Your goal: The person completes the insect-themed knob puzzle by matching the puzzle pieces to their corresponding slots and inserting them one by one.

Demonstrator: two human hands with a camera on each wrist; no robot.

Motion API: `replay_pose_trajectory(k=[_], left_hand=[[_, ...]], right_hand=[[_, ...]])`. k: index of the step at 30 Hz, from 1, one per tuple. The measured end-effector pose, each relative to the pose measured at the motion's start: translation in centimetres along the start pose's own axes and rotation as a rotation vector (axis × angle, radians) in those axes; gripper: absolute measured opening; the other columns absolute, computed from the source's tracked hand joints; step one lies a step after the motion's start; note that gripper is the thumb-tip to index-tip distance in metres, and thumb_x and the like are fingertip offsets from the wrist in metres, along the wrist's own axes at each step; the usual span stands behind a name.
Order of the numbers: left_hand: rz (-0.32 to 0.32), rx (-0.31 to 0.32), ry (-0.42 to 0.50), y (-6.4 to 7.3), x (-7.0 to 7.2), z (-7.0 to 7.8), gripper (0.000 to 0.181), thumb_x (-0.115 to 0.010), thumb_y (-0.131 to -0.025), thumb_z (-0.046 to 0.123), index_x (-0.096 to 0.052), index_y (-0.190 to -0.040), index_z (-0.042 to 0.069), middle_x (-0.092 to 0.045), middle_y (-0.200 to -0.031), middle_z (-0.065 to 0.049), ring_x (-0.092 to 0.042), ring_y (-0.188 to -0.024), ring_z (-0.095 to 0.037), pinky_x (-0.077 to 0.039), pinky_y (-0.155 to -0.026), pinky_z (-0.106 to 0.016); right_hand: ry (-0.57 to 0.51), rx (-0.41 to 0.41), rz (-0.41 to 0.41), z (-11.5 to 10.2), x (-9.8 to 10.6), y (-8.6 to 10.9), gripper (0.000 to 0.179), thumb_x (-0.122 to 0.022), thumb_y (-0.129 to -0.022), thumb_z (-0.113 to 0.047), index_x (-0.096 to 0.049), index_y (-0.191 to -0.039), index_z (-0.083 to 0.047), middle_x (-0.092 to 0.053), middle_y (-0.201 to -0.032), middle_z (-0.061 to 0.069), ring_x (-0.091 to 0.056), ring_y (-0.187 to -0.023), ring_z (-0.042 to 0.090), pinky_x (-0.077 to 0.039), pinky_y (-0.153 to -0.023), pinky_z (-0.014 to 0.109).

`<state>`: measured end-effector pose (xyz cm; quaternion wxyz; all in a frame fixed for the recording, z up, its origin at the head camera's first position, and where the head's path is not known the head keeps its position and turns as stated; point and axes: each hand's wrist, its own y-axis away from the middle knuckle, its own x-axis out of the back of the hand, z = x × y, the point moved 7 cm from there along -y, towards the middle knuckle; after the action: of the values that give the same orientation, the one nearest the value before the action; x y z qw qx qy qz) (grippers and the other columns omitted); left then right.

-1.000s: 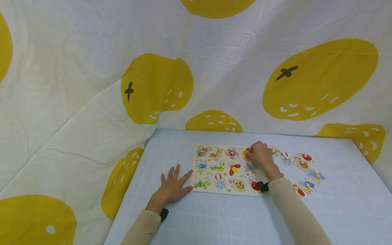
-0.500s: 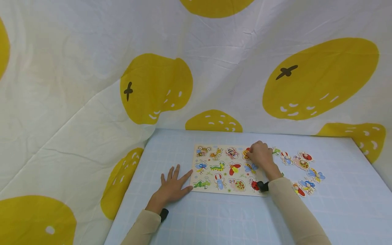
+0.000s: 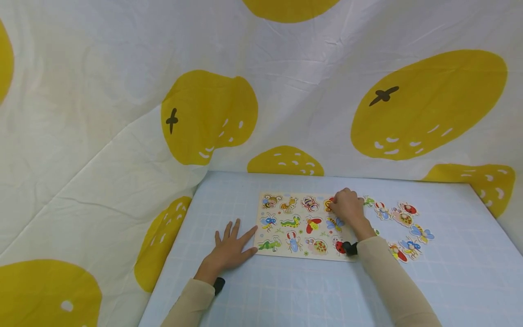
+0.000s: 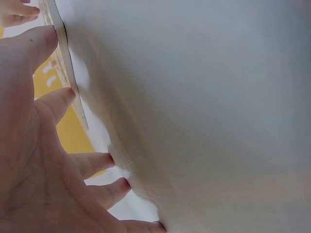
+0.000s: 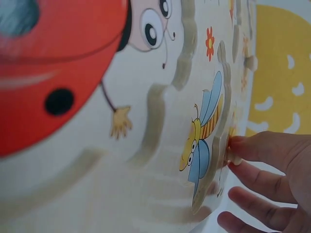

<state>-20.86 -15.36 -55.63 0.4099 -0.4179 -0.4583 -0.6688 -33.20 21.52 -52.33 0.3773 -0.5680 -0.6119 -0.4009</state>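
Note:
A light wooden puzzle board [image 3: 300,215] with colourful insect pictures lies on the table. My left hand [image 3: 226,252] is spread flat at its left side; in the left wrist view the thumb and forefinger of that hand [image 4: 34,141] touch the board's edge, and the other fingertips rest on the cloth. My right hand [image 3: 347,206] is over the board's upper right corner, partly covering a red and yellow puzzle piece [image 3: 328,204]. In the right wrist view, thumb and forefinger pinch a small pale knob [image 5: 235,159] at that spot, the other fingers [image 5: 257,208] loosely bent.
Several loose insect pieces lie in a curve to the right of the board, among them a ladybird [image 3: 408,209], a blue-winged bee [image 3: 421,234] and a blue insect [image 3: 410,248]. A pale blue checked cloth [image 3: 286,295] covers the table. Behind it hangs a white curtain [image 3: 294,91] with yellow fruit prints.

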Motion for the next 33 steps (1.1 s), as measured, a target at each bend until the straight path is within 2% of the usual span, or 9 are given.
replay_pose_trajectory(k=[7,14,20,26,33], left_hand=[[0.001,0.001,-0.009,-0.1,0.2,0.1,0.069,-0.05,-0.096,0.065,-0.028,-0.157,0.042,-0.008,-0.166,-0.018,-0.003,-0.149,-0.046,-0.004,-0.108,-0.076],[0.003,0.0,-0.006,-0.2,0.2,0.2,0.069,-0.051,-0.096,0.064,-0.028,-0.157,0.042,-0.008,-0.166,-0.017,-0.002,-0.149,-0.045,-0.004,-0.108,-0.076],[-0.01,0.005,0.003,0.0,0.2,0.3,0.069,-0.051,-0.096,0.063,-0.028,-0.157,0.042,-0.007,-0.166,-0.018,-0.001,-0.149,-0.045,-0.003,-0.108,-0.075],[-0.022,0.012,0.007,0.1,0.2,0.3,0.07,-0.051,-0.096,0.064,-0.027,-0.158,0.043,-0.007,-0.166,-0.017,-0.001,-0.149,-0.045,-0.003,-0.108,-0.075],[-0.008,0.009,0.018,0.2,0.2,0.3,0.069,-0.053,-0.095,0.063,-0.03,-0.157,0.041,-0.008,-0.166,-0.018,-0.002,-0.149,-0.046,-0.003,-0.108,-0.076]], right_hand=[[0.021,0.014,-0.001,0.0,0.3,0.0,0.023,-0.07,-0.092,-0.024,-0.072,-0.085,-0.002,-0.058,-0.105,0.021,-0.051,-0.095,0.039,-0.036,-0.088,0.069],[0.003,0.004,0.015,0.0,0.6,0.4,0.025,-0.071,-0.093,-0.025,-0.073,-0.094,0.0,-0.058,-0.109,0.021,-0.05,-0.098,0.039,-0.035,-0.09,0.068],[-0.028,0.015,0.056,-0.3,1.7,1.6,0.021,-0.07,-0.093,-0.021,-0.074,-0.096,-0.001,-0.059,-0.113,0.024,-0.05,-0.106,0.044,-0.034,-0.094,0.069],[-0.027,0.03,0.094,-0.2,2.8,2.8,0.024,-0.072,-0.092,-0.022,-0.074,-0.098,0.001,-0.06,-0.116,0.027,-0.051,-0.109,0.048,-0.036,-0.09,0.07],[-0.014,0.048,0.14,0.2,3.9,4.1,0.024,-0.072,-0.092,-0.023,-0.073,-0.098,0.0,-0.059,-0.121,0.029,-0.051,-0.112,0.05,-0.036,-0.089,0.071]])
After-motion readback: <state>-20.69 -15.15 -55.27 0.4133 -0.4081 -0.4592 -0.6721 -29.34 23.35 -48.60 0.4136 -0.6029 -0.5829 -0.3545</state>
